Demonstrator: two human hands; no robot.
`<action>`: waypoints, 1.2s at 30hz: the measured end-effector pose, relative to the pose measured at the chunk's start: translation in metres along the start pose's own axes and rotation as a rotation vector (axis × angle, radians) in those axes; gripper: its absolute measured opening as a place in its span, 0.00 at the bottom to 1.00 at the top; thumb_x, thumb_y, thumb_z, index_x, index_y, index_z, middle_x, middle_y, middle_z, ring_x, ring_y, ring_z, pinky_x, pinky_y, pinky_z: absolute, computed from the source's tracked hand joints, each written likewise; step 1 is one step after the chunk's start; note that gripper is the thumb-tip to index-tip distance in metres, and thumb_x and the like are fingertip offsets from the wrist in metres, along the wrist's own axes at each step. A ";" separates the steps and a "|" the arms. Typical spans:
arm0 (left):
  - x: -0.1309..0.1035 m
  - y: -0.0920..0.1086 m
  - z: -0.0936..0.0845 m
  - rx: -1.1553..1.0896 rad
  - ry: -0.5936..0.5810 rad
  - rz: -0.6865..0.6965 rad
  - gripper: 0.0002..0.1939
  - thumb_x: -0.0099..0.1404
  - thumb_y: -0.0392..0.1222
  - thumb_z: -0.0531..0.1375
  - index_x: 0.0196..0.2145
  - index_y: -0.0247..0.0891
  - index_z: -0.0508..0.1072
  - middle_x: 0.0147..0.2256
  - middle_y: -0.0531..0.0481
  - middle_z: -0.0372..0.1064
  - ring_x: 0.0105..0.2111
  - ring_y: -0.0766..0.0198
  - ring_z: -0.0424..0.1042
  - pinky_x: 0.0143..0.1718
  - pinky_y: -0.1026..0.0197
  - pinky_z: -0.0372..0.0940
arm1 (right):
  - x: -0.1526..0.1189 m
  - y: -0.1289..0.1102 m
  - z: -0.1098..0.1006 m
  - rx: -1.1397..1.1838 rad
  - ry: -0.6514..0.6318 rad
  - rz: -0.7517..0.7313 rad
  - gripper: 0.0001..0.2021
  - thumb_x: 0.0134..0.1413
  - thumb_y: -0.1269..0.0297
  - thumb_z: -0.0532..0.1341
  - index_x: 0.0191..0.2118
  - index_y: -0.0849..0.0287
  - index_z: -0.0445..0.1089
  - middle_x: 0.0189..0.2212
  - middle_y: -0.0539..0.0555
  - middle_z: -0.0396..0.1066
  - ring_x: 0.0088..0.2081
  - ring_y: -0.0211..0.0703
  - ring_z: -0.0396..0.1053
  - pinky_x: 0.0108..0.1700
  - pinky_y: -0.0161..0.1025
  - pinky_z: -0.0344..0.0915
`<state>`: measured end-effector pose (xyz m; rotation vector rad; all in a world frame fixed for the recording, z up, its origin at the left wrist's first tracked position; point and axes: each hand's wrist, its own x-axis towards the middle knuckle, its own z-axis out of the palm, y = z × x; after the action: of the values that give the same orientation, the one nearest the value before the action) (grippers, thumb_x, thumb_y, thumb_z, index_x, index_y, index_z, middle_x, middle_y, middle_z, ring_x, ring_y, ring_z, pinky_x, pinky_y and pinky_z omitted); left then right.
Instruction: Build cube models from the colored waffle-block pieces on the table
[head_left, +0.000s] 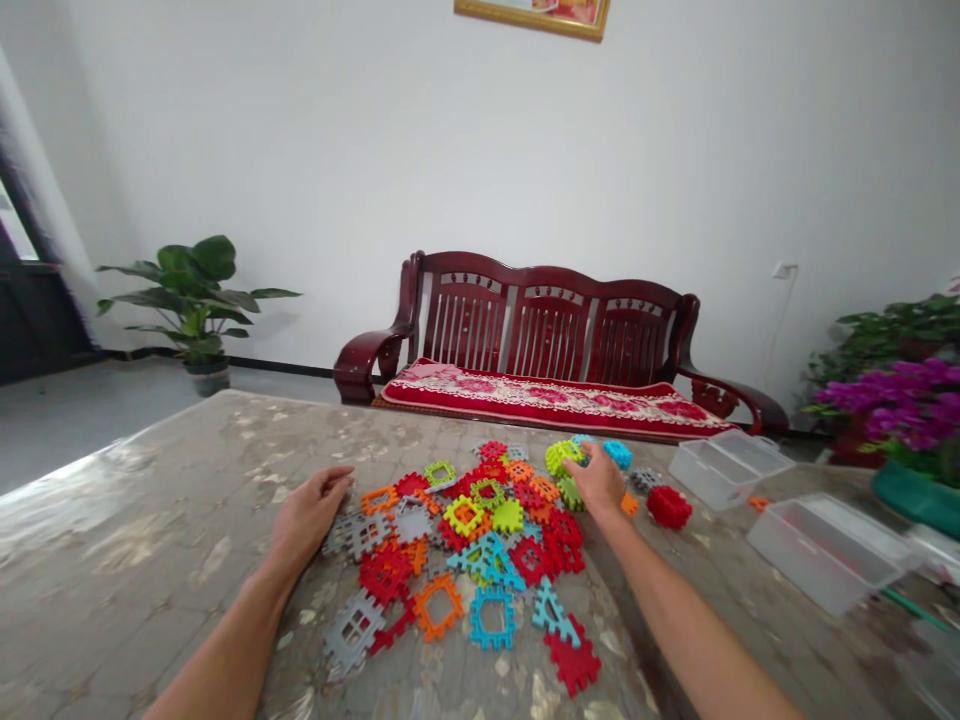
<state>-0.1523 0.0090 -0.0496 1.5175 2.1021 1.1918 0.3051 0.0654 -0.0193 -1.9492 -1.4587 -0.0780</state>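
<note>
Many toothed plastic building tiles lie heaped on the table, among them a grey window tile [355,630], an orange frame tile [439,607], a blue frame tile [493,617] and a red tile [574,655]. My left hand [311,505] rests at the left edge of the heap, its fingers loosely bent and slightly apart, holding nothing. At the heap's far right, my right hand [602,482] has its fingers on a lime-green block [564,457] built from tiles. Its fingertips are partly hidden. Close by sit a blue block [617,454] and a red block [669,507].
Two clear plastic boxes [727,468] stand on the right of the patterned table [180,520]. A flower pot [919,495] with purple flowers is at the right edge. Beyond the table are a wooden bench [551,335] and a leafy potted plant [195,300].
</note>
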 end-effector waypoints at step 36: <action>0.000 0.007 0.001 0.149 -0.063 0.009 0.19 0.63 0.51 0.54 0.46 0.44 0.78 0.39 0.50 0.80 0.39 0.57 0.77 0.37 0.62 0.66 | -0.048 -0.034 -0.015 0.183 -0.250 -0.341 0.14 0.53 0.65 0.62 0.46 0.54 0.76 0.46 0.53 0.77 0.48 0.48 0.71 0.54 0.43 0.64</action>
<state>-0.1476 0.0101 -0.0448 1.6069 2.1872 0.9949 0.2632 0.0218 -0.0117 -1.5916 -1.8823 0.1477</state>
